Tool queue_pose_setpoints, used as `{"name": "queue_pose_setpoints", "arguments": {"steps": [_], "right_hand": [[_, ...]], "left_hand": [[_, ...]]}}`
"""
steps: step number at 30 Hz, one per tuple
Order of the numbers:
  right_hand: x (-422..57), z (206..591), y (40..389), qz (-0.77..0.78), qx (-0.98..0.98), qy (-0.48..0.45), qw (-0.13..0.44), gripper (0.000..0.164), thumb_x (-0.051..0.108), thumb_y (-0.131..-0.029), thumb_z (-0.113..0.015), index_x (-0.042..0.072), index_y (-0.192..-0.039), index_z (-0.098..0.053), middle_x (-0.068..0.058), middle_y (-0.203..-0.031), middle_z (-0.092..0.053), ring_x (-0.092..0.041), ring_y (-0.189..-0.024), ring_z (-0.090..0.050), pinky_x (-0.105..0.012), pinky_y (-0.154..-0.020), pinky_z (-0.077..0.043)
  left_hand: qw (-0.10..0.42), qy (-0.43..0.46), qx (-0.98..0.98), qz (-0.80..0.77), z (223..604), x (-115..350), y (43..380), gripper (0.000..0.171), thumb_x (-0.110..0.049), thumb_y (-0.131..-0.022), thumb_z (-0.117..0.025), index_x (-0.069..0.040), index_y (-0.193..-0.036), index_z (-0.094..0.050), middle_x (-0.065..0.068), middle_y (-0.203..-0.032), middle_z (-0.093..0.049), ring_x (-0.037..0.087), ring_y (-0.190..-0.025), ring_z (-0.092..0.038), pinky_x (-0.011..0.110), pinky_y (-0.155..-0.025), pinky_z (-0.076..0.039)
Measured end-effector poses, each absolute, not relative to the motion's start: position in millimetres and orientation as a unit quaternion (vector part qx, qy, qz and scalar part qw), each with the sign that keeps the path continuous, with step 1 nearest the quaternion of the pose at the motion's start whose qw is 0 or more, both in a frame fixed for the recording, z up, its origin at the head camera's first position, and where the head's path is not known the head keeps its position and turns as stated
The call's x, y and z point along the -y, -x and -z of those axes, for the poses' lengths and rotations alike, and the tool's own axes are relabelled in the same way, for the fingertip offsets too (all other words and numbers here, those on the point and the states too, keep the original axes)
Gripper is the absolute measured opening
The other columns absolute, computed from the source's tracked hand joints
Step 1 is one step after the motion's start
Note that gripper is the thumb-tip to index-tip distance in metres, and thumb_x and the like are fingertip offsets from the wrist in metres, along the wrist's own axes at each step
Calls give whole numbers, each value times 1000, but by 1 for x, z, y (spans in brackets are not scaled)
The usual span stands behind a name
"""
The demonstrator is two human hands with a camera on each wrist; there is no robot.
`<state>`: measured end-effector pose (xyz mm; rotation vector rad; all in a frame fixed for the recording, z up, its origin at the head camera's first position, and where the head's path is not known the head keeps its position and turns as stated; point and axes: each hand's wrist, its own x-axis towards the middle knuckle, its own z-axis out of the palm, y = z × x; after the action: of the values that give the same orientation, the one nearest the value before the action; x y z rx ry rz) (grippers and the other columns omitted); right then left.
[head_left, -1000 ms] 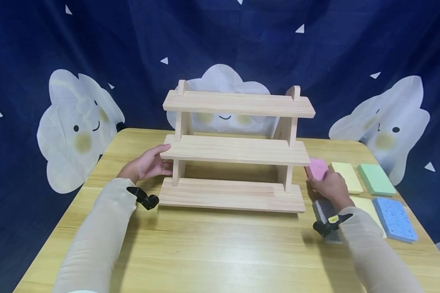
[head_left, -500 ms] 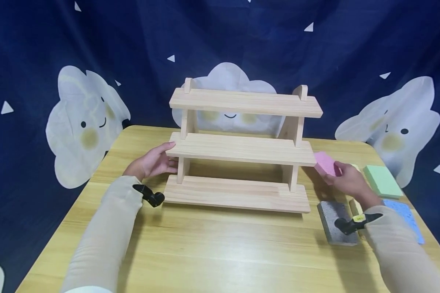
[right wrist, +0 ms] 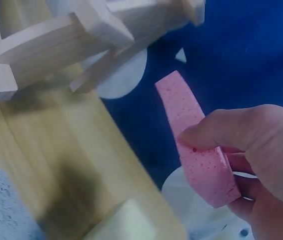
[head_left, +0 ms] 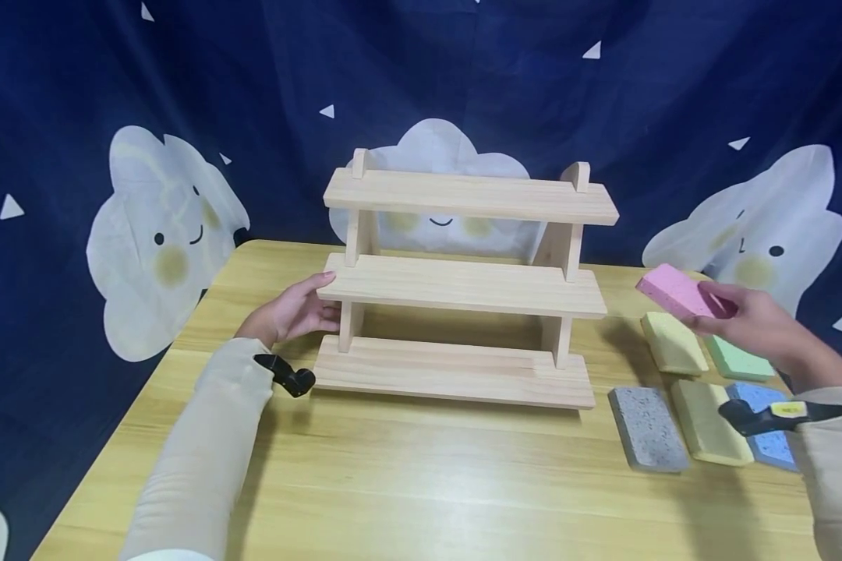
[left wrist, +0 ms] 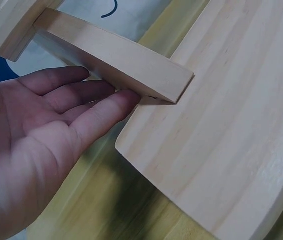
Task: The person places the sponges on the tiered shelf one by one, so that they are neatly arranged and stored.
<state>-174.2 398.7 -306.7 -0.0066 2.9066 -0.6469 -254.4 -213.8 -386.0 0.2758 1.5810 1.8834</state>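
A three-tier wooden display shelf [head_left: 463, 284] stands on the table. My left hand [head_left: 298, 312] grips its left end, thumb on the end of the middle board and the other fingers below it. In the left wrist view those fingers [left wrist: 104, 112] touch the side of an upright [left wrist: 116, 55] above the bottom board [left wrist: 221, 135]. My right hand [head_left: 758, 323] pinches a pink sponge [head_left: 677, 292], held tilted in the air right of the shelf. The right wrist view shows the thumb across the pink sponge's [right wrist: 194, 140] face and the other fingers behind it.
Below the right hand lie several sponges: a grey one [head_left: 647, 428], two pale yellow ones [head_left: 673, 343], a green one [head_left: 740, 362] and a blue one [head_left: 768, 444]. A dark blue curtain [head_left: 267, 70] with clouds hangs behind the table [head_left: 421, 475].
My right hand has lifted the pink sponge off the table and moved it right and up, away from the shelf. The left hand stays at the shelf's left end.
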Motion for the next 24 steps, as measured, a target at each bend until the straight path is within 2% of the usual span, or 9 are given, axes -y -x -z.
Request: {"name": "queue_pose_setpoints", "arguments": {"steps": [4, 8, 12, 15, 20, 24], "right_hand": [[-391, 290, 174, 179, -981, 33, 64, 75, 29, -86, -67, -12, -139, -32, -29, -109, -51, -33, -88, -48, -23, -58, -39], [-375, 272, 175, 148, -985, 81, 31, 71, 23, -80, -74, -8, -134, -42, -18, -97, -55, -21, -78, -46, -24, -54, -37], [-353, 253, 177, 123, -984, 129, -1, 70, 23, -76, -78, -3, -133, -48, -12, -96, -57, -12, -74, -43, -23, -54, -37], [-334, 241, 180, 112, -980, 160, -21, 67, 22, -75, -78, 0, -132, -50, -9, -98, -57, -12, -74, -44, -23, -55, -37], [-300, 227, 193, 128, -971, 199, -22, 63, 22, -77, -77, 4, -132, -51, -13, -111, -57, -20, -84, -48, -24, -61, -37], [-273, 219, 204, 143, -963, 226, -19, 62, 22, -78, -77, 3, -132, -52, -16, -119, -56, -24, -90, -49, -22, -66, -37]], "left_hand": [[321, -86, -612, -718, 386, 212, 256, 71, -49, -96, -39, -15, -148, -4, 29, -150, -14, 46, -136, -19, 54, -104, -34], [319, -70, -614, -719, 386, 211, 256, 61, -43, -99, -31, -14, -148, -7, 29, -149, -16, 45, -136, -21, 46, -97, -43], [319, -62, -609, -723, 384, 212, 255, 58, -41, -100, -28, -14, -147, -7, 27, -148, -18, 44, -135, -22, 40, -89, -47], [317, -63, -608, -725, 384, 213, 254, 59, -42, -100, -28, -14, -147, -6, 28, -148, -17, 45, -135, -21, 42, -91, -46], [317, -71, -602, -729, 387, 214, 255, 60, -42, -99, -29, -13, -147, -7, 29, -148, -17, 46, -135, -20, 51, -101, -38], [317, -76, -601, -729, 389, 213, 255, 60, -42, -99, -31, -15, -147, -7, 30, -147, -16, 47, -136, -19, 51, -101, -38]]}}
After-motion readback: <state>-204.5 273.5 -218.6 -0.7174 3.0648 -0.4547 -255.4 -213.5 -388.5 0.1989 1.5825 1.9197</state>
